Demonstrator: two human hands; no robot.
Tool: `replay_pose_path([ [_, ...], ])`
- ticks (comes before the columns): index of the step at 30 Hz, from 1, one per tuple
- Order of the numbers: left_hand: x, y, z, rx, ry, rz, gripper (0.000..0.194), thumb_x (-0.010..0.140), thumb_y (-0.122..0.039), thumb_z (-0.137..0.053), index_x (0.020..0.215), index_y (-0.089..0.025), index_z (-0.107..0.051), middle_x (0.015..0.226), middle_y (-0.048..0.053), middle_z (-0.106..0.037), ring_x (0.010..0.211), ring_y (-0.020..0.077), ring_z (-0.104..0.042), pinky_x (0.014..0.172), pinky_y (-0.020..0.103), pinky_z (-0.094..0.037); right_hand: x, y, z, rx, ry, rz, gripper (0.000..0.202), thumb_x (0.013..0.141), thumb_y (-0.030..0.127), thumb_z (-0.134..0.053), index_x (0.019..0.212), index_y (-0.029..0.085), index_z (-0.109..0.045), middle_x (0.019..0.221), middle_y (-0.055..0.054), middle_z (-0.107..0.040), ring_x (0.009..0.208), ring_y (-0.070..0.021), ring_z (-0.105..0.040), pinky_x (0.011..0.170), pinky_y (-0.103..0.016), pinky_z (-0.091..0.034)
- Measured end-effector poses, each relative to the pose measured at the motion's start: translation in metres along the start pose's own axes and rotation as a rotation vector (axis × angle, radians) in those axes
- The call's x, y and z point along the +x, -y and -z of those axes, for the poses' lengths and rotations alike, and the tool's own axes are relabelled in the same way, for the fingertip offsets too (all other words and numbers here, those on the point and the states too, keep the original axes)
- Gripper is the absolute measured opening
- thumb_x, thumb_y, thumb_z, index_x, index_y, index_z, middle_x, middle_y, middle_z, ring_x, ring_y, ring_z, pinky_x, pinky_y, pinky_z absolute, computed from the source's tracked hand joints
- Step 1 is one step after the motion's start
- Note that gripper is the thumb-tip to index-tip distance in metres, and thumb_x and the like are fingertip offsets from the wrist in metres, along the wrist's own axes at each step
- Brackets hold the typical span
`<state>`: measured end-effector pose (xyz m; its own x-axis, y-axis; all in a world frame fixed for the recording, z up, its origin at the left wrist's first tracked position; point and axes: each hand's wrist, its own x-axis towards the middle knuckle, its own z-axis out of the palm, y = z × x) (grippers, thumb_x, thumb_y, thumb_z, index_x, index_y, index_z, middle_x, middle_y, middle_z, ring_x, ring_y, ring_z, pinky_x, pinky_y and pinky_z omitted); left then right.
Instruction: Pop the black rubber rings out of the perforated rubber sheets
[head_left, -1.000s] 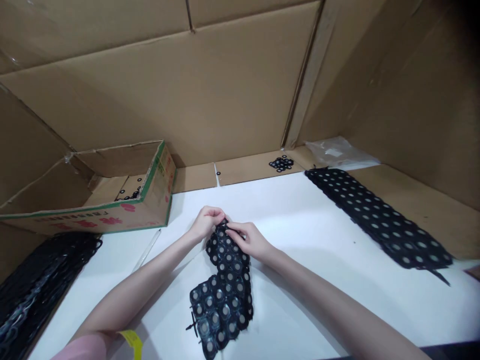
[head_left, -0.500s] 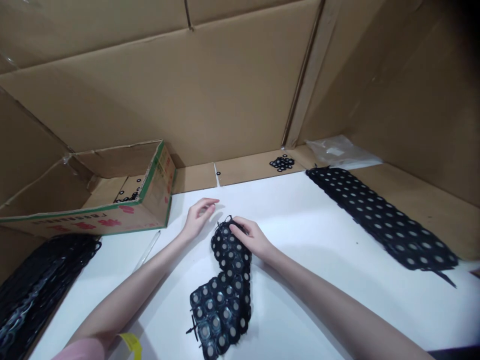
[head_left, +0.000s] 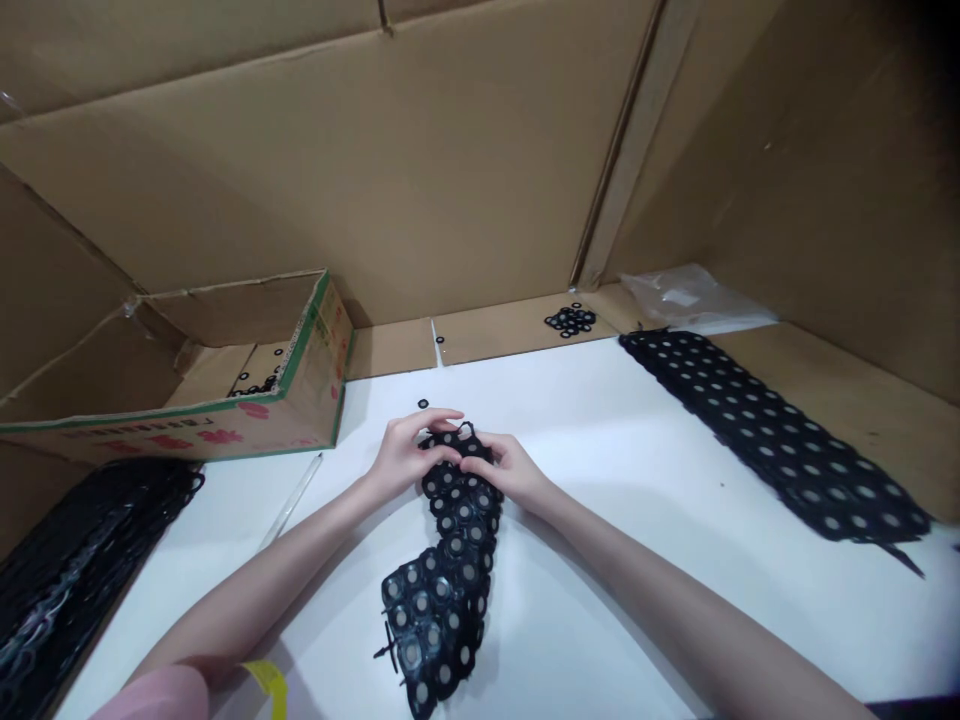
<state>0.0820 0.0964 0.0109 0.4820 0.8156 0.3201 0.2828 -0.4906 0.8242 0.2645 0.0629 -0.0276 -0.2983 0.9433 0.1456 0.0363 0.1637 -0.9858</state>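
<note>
A black rubbery sheet of joined rings (head_left: 455, 545), with pale spots showing through the holes, lies in a bent strip on the white table. My left hand (head_left: 411, 452) grips its far end from the left, thumb on top and fingers behind. From the right, my right hand (head_left: 507, 468) pinches the same end, its thumb close to the other thumb. A small loop sticks up between the hands. Just beyond my left hand, a single loose black ring (head_left: 423, 403) rests on the table.
On the left stands an open cardboard box (head_left: 300, 400) with loose rings inside, beside a black bundle of strands (head_left: 82, 550). A clear pen-like stick (head_left: 292, 500) lies near my left forearm. At right are a long ring sheet (head_left: 780, 430), a ring pile (head_left: 570, 320) and a plastic bag (head_left: 694, 297).
My left hand has moved right and taken hold of the sheet's far end beside my right hand. A loose ring now shows on the table beyond it. The view has shifted slightly.
</note>
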Motion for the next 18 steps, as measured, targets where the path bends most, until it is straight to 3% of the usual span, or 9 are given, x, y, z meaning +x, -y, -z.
replay_pose_path([
  [5, 0.001, -0.002, -0.001, -0.241, 0.026, 0.153, 0.029, 0.071, -0.021, -0.075, 0.1, -0.016, -0.07, 0.089, 0.006, -0.075, 0.088, 0.02, -0.069, 0.089, 0.03, -0.049, -0.001, 0.0, -0.003, -0.073, -0.01, 0.081, 0.018, 0.081, 0.033, -0.06, 0.085, 0.017, -0.068, 0.094, -0.008, -0.071, 0.095, -0.0261, -0.064, 0.087, -0.037, -0.047],
  [9, 0.002, 0.0, -0.005, -0.421, -0.017, 0.283, 0.023, 0.074, -0.029, -0.071, 0.09, -0.013, -0.071, 0.077, 0.007, -0.074, 0.074, 0.0183, -0.069, 0.074, 0.027, -0.051, -0.001, -0.002, -0.007, -0.113, -0.011, 0.116, 0.018, 0.083, 0.032, -0.058, 0.086, 0.018, -0.068, 0.096, -0.008, -0.07, 0.096, -0.0242, -0.064, 0.088, -0.035, -0.048],
  [14, 0.011, 0.006, -0.007, -0.555, -0.213, 0.328, 0.027, 0.074, -0.036, -0.071, 0.088, -0.013, -0.068, 0.071, 0.005, -0.073, 0.055, 0.0134, -0.064, 0.061, 0.025, -0.049, 0.0, -0.004, -0.008, -0.135, -0.018, 0.079, 0.02, 0.082, 0.036, -0.06, 0.085, 0.018, -0.068, 0.092, -0.007, -0.071, 0.092, -0.0243, -0.064, 0.086, -0.036, -0.049],
  [18, 0.025, 0.021, 0.005, -0.495, -0.427, 0.302, 0.029, 0.078, -0.038, -0.067, 0.088, -0.012, -0.066, 0.074, 0.007, -0.072, 0.057, 0.011, -0.062, 0.055, 0.021, -0.044, -0.003, 0.0, -0.008, -0.113, -0.01, 0.051, 0.021, 0.081, 0.038, -0.06, 0.081, 0.019, -0.069, 0.089, -0.007, -0.071, 0.098, -0.0275, -0.064, 0.093, -0.041, -0.047],
])
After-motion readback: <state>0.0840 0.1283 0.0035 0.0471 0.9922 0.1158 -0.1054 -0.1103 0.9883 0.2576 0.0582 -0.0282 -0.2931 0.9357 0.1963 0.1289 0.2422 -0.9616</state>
